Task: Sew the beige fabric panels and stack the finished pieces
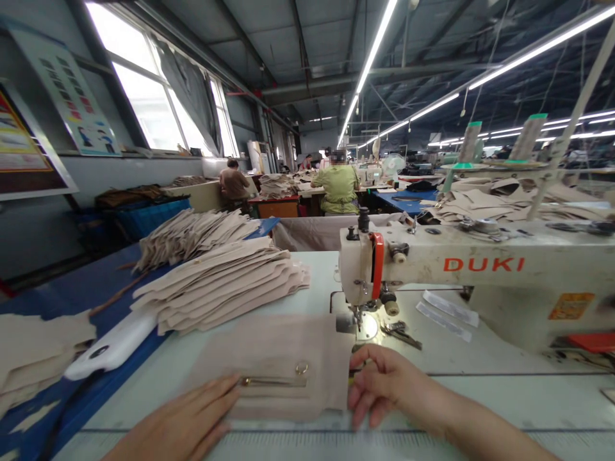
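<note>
A beige fabric piece (pixel 278 352) with a zipper (pixel 273 381) and a small metal ring lies flat on the sewing table, just left of the needle of a white DUKI sewing machine (pixel 480 269). My left hand (pixel 187 422) rests flat on the piece's near left part, fingers stretched toward the zipper end. My right hand (pixel 379 384) touches the piece's right edge below the presser foot (pixel 358 323), fingers curled loosely and apart, holding nothing that I can see.
A tall stack of beige cut pieces (pixel 225 288) sits left of the machine, with more piles behind it. A white tool (pixel 115 346) lies on the blue side table. White label strips (pixel 449 314) lie under the machine arm. Other workers sit farther back.
</note>
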Demonstrator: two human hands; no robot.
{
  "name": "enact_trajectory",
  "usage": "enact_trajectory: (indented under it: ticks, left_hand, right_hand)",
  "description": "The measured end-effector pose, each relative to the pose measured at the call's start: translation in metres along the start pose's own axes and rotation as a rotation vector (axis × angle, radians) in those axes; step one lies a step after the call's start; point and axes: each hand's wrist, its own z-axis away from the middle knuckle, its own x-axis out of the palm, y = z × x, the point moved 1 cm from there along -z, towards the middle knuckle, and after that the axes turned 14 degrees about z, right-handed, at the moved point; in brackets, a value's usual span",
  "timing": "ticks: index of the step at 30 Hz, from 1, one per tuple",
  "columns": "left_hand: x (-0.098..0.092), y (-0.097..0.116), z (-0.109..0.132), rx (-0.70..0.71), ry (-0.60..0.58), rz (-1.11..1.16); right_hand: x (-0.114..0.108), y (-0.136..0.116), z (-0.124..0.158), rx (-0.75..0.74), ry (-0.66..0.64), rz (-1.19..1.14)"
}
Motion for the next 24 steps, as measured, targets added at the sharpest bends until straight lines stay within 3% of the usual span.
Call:
enact_trajectory:
  ticks: [4, 6, 9, 12, 16, 21, 24]
  left_hand:
    - [-0.033, 0.035, -0.039, -0.168, -0.101, 0.131]
    - [-0.042, 0.052, -0.069, -0.182, -0.106, 0.182]
    - [-0.032, 0.071, -0.113, -0.129, -0.050, 0.275]
    - [-0.002, 0.085, -0.146, -0.039, -0.113, 0.321]
    - [0.026, 0.095, -0.164, -0.101, -0.228, 0.302]
    - [0.029, 0.095, -0.167, -0.196, -0.226, 0.278]
    - [0.033, 0.092, -0.168, -0.217, -0.210, 0.277]
  right_hand:
    - [-0.007, -0.002, 0.002, -0.266, 0.404, 0.448]
    - [-0.007, -0.007, 0.008, -0.435, 0.532, 0.739]
    - [0.001, -0.013, 0.017, -0.687, 0.481, 1.055]
    - [0.011, -0.014, 0.021, -0.837, 0.338, 1.258]
    - [0.012, -0.012, 0.022, -0.790, 0.266, 1.352]
    - [0.004, -0.021, 0.032, -0.628, 0.188, 1.418]
    - [-0.013, -0.028, 0.044, -0.527, 0.199, 1.446]
